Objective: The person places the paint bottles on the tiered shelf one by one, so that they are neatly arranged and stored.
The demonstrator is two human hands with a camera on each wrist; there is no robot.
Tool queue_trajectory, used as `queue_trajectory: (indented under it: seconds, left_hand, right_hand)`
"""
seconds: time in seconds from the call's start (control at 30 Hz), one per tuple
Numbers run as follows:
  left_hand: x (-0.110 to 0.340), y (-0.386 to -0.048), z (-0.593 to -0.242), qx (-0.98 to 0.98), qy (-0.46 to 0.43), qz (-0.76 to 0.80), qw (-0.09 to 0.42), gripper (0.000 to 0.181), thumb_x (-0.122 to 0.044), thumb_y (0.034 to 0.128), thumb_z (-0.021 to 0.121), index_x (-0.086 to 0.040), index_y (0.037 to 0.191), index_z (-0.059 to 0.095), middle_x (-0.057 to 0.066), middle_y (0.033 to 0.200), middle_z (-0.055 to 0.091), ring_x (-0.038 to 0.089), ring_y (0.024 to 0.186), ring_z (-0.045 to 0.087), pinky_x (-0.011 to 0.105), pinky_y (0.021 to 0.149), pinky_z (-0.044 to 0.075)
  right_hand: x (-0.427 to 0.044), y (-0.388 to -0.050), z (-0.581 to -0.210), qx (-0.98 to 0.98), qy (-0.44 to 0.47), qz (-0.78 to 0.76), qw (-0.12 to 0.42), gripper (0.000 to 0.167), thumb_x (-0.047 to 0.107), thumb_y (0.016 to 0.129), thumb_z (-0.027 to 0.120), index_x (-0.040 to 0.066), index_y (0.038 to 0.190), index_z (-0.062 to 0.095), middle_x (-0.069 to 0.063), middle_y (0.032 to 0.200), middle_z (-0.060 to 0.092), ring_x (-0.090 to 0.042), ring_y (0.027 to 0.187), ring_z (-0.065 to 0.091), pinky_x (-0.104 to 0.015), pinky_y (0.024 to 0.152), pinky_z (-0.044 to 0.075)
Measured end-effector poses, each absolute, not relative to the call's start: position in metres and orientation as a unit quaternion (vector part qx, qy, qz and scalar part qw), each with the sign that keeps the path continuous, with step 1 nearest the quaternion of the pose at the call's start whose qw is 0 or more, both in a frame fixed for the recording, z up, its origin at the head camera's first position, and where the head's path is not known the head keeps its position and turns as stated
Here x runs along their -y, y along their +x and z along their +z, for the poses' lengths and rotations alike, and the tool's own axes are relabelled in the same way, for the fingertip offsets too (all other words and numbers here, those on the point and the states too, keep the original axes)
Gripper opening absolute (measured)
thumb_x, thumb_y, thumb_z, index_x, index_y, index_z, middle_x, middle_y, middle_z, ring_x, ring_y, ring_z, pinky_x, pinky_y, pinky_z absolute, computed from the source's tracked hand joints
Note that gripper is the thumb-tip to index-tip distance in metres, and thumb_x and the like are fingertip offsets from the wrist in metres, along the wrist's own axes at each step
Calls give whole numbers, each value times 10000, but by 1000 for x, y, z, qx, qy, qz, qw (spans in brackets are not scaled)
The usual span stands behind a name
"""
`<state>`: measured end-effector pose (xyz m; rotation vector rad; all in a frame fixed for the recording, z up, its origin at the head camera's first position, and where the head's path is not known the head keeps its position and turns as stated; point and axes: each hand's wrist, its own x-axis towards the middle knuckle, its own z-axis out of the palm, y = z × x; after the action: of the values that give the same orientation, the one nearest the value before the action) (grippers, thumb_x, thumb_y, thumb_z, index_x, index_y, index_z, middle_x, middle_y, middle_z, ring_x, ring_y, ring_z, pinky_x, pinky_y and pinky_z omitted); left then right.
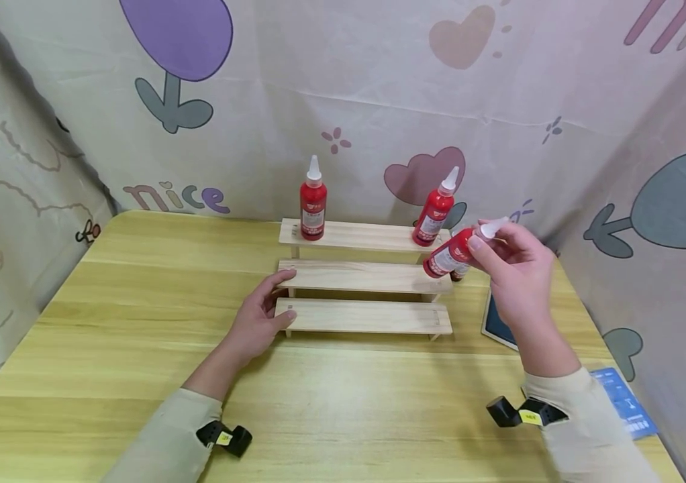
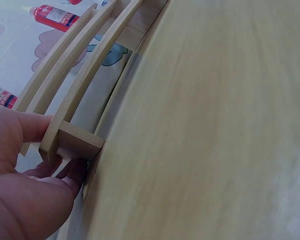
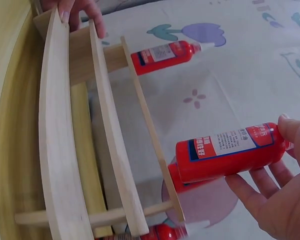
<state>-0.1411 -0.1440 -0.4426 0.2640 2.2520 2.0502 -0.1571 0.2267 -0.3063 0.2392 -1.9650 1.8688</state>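
Note:
A three-tier wooden display rack stands on the table. My left hand grips its left end, thumb on the lowest shelf and fingers at the middle one. My right hand pinches a red squeeze bottle near its white nozzle cap. This bottle is tilted, its base toward the right end of the middle shelf; contact cannot be told. On the top shelf, one red bottle stands at the left and another red bottle at the right. A further bottle is partly hidden beyond the rack's right end.
Right of the rack lies a dark panel with a light frame, partly covered by my right arm. A blue printed packet lies at the table's right edge. Patterned cloth hangs behind the wooden table.

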Motion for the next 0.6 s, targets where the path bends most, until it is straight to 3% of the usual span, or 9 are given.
queue_trajectory:
  seconds: [0.6]
  left_hand:
    - [143, -141, -442, -740, 81, 666, 37, 693, 115, 904, 634, -242, 1477, 475, 30, 1524, 382, 273, 1336, 407, 438, 1146, 272]
  right_hand:
    - [-189, -165, -296, 693, 125, 680, 204, 319, 83, 922, 719, -2, 1227, 678, -176, 1208, 631, -305, 1053, 641, -317, 778, 579]
